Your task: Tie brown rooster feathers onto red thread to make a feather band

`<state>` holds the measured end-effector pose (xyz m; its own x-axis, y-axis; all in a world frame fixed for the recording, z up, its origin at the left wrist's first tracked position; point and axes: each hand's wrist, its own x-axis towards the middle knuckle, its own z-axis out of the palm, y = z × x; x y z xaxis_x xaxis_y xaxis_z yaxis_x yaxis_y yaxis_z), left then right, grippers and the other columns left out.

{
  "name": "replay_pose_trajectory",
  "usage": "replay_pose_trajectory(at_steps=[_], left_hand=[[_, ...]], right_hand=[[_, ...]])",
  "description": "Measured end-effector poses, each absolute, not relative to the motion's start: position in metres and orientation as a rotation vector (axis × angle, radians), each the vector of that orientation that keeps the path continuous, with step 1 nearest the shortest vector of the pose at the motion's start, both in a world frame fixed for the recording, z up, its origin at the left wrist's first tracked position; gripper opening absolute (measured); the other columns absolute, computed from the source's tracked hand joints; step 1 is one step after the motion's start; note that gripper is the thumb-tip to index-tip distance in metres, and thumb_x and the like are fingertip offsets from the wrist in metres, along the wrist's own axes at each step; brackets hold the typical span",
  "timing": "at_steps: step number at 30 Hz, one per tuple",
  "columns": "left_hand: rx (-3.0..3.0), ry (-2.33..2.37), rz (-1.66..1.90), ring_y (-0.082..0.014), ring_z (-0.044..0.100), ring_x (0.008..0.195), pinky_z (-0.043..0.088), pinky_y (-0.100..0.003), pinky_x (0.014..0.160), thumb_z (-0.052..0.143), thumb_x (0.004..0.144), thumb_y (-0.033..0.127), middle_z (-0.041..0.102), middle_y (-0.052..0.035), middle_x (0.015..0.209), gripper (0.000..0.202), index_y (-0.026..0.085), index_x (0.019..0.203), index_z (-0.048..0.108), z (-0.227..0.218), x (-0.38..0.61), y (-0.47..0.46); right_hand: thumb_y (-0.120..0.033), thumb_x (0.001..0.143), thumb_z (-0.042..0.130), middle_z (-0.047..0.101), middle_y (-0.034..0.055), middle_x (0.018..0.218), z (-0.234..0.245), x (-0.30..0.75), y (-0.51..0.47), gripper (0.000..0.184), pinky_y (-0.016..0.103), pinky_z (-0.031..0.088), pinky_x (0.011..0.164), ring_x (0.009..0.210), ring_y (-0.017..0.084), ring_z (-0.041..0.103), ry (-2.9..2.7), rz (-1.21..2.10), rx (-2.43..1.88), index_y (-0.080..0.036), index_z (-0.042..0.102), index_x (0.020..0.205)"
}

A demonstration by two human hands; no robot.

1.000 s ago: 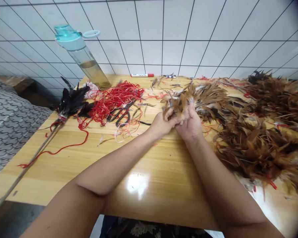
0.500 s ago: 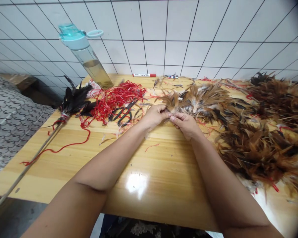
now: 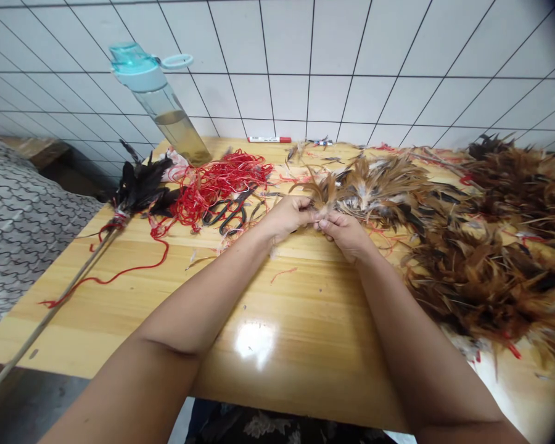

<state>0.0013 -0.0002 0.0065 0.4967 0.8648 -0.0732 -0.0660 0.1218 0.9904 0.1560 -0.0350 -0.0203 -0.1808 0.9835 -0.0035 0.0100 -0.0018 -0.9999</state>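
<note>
1. Head view, your left hand (image 3: 289, 219): the fingers are curled in, with thumb and forefinger pinched together at the base of a small bunch of brown feathers (image 3: 322, 192).
2. Your right hand (image 3: 345, 233) comes in from the other side, its thumb and fingertips closed on the same base. Your fingertips meet there, so you cannot tell which one bears the bunch.
3. The bunch fans upward, away from you, over the far half of the wooden table (image 3: 277, 314), just in front of a spread of loose brown feathers (image 3: 383, 182).
4. To your right lie two thick brown feather heaps, one near you (image 3: 494, 283) and one farther back (image 3: 522, 179).
5. To your left you have a tangle of red string (image 3: 222, 176), with black-handled scissors (image 3: 231, 213) right beside it.
6. Farther left, black feathers (image 3: 141, 185) are bound to the end of a long stick (image 3: 65, 296) that runs past the table's edge.
7. Behind the string stands a drink bottle (image 3: 160, 102); a red-capped marker (image 3: 269, 140) lies along the tiled wall (image 3: 284, 46).
</note>
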Motion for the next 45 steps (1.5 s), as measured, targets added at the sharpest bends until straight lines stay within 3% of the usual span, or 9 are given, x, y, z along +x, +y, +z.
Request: replay_pose_trajectory(at_steps=[7,12,16,22,29,34,40,45], left_hand=[[1.243,0.680,0.858,-0.0083,0.054,0.056,0.044,-0.022,0.059,0.086,0.056,0.033,0.059,0.0029,0.060,0.037,0.013,0.069,0.058,0.008,0.006,-0.003],[1.195,0.623,0.919,-0.0102,0.059,0.064,0.047,-0.025,0.067,0.086,0.058,0.031,0.061,0.0008,0.070,0.040,0.014,0.082,0.059,0.005,0.007,-0.005],[1.231,0.732,1.107,-0.0084,0.057,0.071,0.046,-0.021,0.071,0.079,0.064,0.020,0.061,0.0004,0.079,0.032,0.014,0.091,0.062,0.003,0.001,0.004],[1.435,1.290,1.374,-0.0091,0.052,0.072,0.044,-0.021,0.071,0.057,0.074,0.009,0.059,0.0008,0.080,0.017,0.015,0.088,0.061,-0.005,-0.018,0.028],[2.060,1.468,0.950,-0.0154,0.055,0.079,0.045,-0.030,0.078,0.058,0.077,0.017,0.061,-0.0034,0.080,0.005,0.016,0.078,0.063,-0.007,-0.017,0.019],[2.231,1.592,0.700,-0.0215,0.057,0.092,0.045,-0.035,0.085,0.062,0.079,0.030,0.061,-0.0080,0.091,0.014,0.017,0.085,0.065,-0.006,-0.007,0.006],[2.306,1.697,0.540,-0.0223,0.058,0.096,0.044,-0.034,0.088,0.047,0.086,0.018,0.061,-0.0109,0.093,0.018,0.016,0.087,0.065,-0.007,-0.008,0.006],[2.187,1.719,0.663,-0.0233,0.056,0.090,0.042,-0.036,0.087,0.050,0.083,0.015,0.061,-0.0117,0.090,0.011,0.015,0.083,0.061,-0.006,-0.017,0.014]], right_hand=[[-0.051,0.072,0.068,0.047,-0.0013,0.065,-0.028,0.153,-0.034,0.033,0.025,0.030,0.053,0.060,0.011,0.038,-1.333,1.242,-1.093,-0.020,0.057,0.064],[-0.054,0.065,0.075,0.046,-0.0023,0.061,-0.026,0.152,-0.034,0.040,0.024,0.026,0.048,0.055,0.010,0.036,-1.149,1.331,-1.028,-0.021,0.053,0.063],[-0.042,0.061,0.081,0.049,-0.0039,0.065,-0.019,0.156,-0.033,0.038,0.020,0.028,0.047,0.057,0.007,0.041,-0.913,1.407,-0.961,-0.021,0.051,0.066],[-0.023,0.067,0.077,0.051,-0.0067,0.069,-0.014,0.159,-0.030,0.030,0.015,0.031,0.045,0.053,0.003,0.040,-0.633,1.430,-0.979,-0.020,0.047,0.069],[-0.015,0.073,0.070,0.051,-0.0067,0.069,-0.015,0.160,-0.030,0.024,0.014,0.034,0.046,0.052,0.003,0.040,-0.601,1.417,-0.983,-0.019,0.047,0.069],[-0.012,0.073,0.068,0.050,-0.0063,0.067,-0.013,0.157,-0.030,0.023,0.013,0.032,0.045,0.050,0.003,0.039,-0.598,1.404,-0.989,-0.019,0.047,0.066],[-0.017,0.071,0.071,0.051,-0.0060,0.066,-0.013,0.154,-0.031,0.025,0.014,0.031,0.044,0.050,0.003,0.039,-0.635,1.392,-1.008,-0.018,0.047,0.065],[-0.023,0.069,0.074,0.050,-0.0060,0.067,-0.016,0.156,-0.031,0.028,0.015,0.031,0.045,0.051,0.003,0.038,-0.681,1.376,-1.018,-0.019,0.047,0.065]])
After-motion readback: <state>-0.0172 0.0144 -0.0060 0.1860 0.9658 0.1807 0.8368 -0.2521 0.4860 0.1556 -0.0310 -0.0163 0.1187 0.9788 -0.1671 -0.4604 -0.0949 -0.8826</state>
